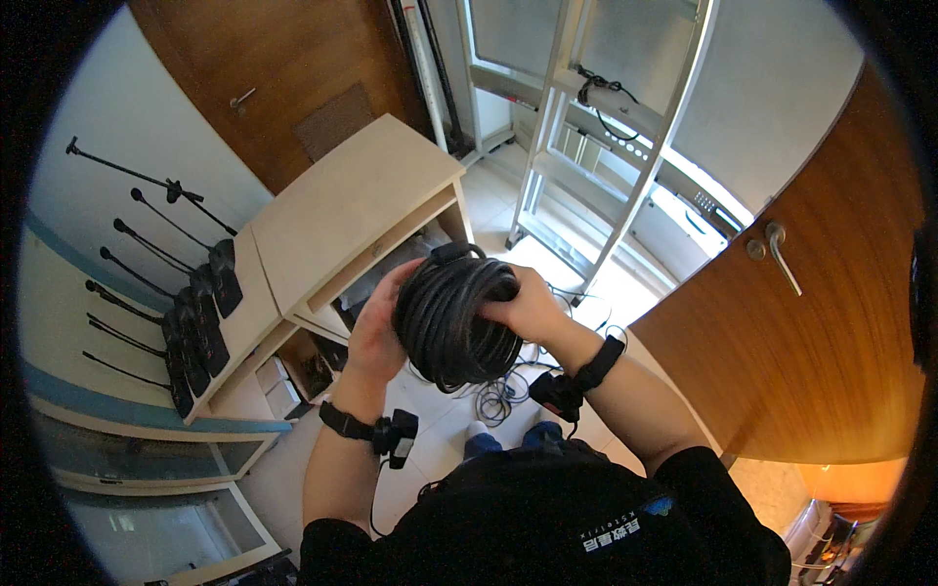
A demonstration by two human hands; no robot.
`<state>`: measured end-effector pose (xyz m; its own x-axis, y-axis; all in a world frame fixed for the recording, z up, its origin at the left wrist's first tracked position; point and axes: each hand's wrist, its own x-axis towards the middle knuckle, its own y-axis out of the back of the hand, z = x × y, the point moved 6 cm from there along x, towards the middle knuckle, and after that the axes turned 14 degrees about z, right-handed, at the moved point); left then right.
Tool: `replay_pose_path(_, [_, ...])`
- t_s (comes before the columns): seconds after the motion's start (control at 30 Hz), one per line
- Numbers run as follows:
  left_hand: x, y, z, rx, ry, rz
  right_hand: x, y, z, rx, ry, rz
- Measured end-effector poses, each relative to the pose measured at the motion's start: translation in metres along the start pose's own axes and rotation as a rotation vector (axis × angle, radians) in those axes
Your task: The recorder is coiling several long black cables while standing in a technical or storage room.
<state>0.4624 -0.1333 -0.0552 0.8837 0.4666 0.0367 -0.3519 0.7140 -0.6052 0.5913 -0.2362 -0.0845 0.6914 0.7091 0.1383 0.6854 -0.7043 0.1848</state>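
A thick coil of black cable (462, 322) is held up in front of me between both hands. My left hand (382, 322) presses its palm and fingers against the coil's left side. On the right side, my right hand (526, 304) grips the coil, its thumb reaching into the opening and its other fingers partly hidden. Below the coil, loose thin cables (502, 395) lie tangled on the tiled floor near my feet. Each wrist wears a black strap with a small device.
A light wooden desk (359, 190) with open compartments stands at the left, bearing several gooseneck microphones (209, 322). A metal stepladder (579, 154) with a black cable (604, 84) on it stands at the upper right. A wooden door (806, 329) is at the right, another wooden door (293, 66) at the upper left.
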Motion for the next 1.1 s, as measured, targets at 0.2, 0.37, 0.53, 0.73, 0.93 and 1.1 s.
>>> replay_pose_path(0.2, [0.004,0.004,-0.014,0.028,-0.108,0.266,0.007,0.003,0.027,0.369,-0.247,0.250])
replay_pose_path(0.37, [0.003,-0.001,-0.024,0.245,-0.449,0.479,0.007,-0.005,0.010,-0.117,-0.169,0.489])
replay_pose_path(0.53, [0.011,0.038,-0.012,0.222,-0.410,0.857,0.004,-0.019,0.000,-0.288,-0.036,0.451])
replay_pose_path(0.73, [0.004,0.094,0.037,0.306,-0.319,0.815,-0.004,0.015,0.052,-0.348,-0.029,-0.032])
replay_pose_path(0.93, [0.011,0.075,0.045,1.133,-0.254,0.522,0.021,0.025,-0.011,-0.770,0.251,-0.162])
replay_pose_path(1.1, [0.010,0.006,0.031,1.344,-0.182,0.328,0.028,-0.017,-0.043,-0.965,0.405,-0.129])
